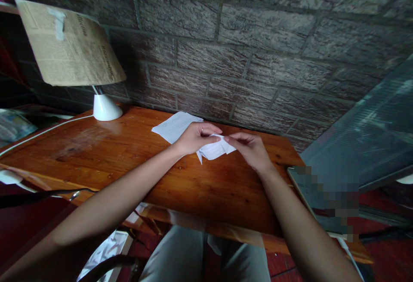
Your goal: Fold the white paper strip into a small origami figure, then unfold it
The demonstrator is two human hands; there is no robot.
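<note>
A small folded white paper (pixel 214 150) is held just above the wooden table (pixel 106 148), near its far edge. My left hand (pixel 195 137) pinches the paper's left and top side, fingers curled over it. From the right, my right hand (pixel 251 149) grips the same paper with thumb and fingertips. A flat white sheet (pixel 174 127) lies on the table behind my left hand, partly hidden by it.
A desk lamp with a white base (pixel 105 107) and a newspaper shade (pixel 69 47) stands at the back left, its white cord (pixel 41 132) running left. A brick wall (pixel 245 45) backs the table. A dark tablet (pixel 322 200) lies at the right edge.
</note>
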